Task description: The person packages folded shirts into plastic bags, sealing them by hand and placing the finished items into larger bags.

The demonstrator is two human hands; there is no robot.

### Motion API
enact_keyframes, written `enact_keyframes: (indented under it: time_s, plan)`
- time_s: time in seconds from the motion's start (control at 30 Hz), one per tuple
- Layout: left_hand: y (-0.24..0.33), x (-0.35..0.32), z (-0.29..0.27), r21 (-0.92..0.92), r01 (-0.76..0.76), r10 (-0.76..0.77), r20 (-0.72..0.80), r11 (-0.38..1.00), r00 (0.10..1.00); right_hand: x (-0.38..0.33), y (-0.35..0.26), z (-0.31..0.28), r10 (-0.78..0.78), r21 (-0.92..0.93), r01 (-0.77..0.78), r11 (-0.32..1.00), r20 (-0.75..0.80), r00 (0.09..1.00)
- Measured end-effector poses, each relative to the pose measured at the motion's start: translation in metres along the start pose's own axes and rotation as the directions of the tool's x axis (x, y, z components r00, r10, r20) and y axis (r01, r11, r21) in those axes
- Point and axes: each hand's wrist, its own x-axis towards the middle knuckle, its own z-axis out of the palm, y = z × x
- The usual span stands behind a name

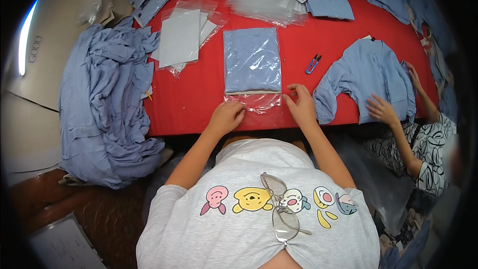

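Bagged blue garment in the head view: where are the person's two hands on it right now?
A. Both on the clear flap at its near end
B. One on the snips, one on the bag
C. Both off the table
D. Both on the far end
A: the left hand and right hand both rest on the clear flap of the bagged blue garment, at the end nearest the person.

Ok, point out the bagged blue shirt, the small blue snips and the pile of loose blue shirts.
bagged blue shirt (251,60), head view, middle of the folded cloth.
small blue snips (313,64), head view, on the handle.
pile of loose blue shirts (107,109), head view, centre of the heap.
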Motion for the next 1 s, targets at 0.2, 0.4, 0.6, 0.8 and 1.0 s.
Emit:
enact_keyframes:
  time_s: [0.2, 0.4, 0.6, 0.8, 1.0]
  plan:
    - [0.006, 0.094, -0.044, -0.056, 0.002, -0.016, -0.241, 0.998, 0.97, 0.053, -0.048, 0.059, -0.317, -0.247, 0.312, 0.917, 0.02, 0.948]
    - [-0.03, 0.184, -0.029, 0.201, -0.109, 0.139, -0.146, 0.974, 0.979, 0.09, -0.039, 0.119, -0.24, -0.487, 0.26, 0.834, 0.105, 0.965]
    - [-0.059, 0.185, 0.001, 0.283, -0.188, 0.192, 0.013, 0.941, 0.981, 0.067, -0.006, 0.115, -0.245, -0.513, 0.228, 0.828, 0.036, 0.969]
    - [-0.064, 0.187, 0.002, 0.28, -0.234, 0.235, 0.031, 0.931, 0.972, 0.055, -0.011, 0.105, -0.155, -0.403, 0.154, 0.902, 0.031, 0.987]
    - [-0.064, 0.185, -0.004, 0.22, -0.235, 0.237, 0.018, 0.947, 0.971, 0.016, 0.02, 0.055, 0.005, -0.355, -0.079, 0.931, -0.203, 0.979]
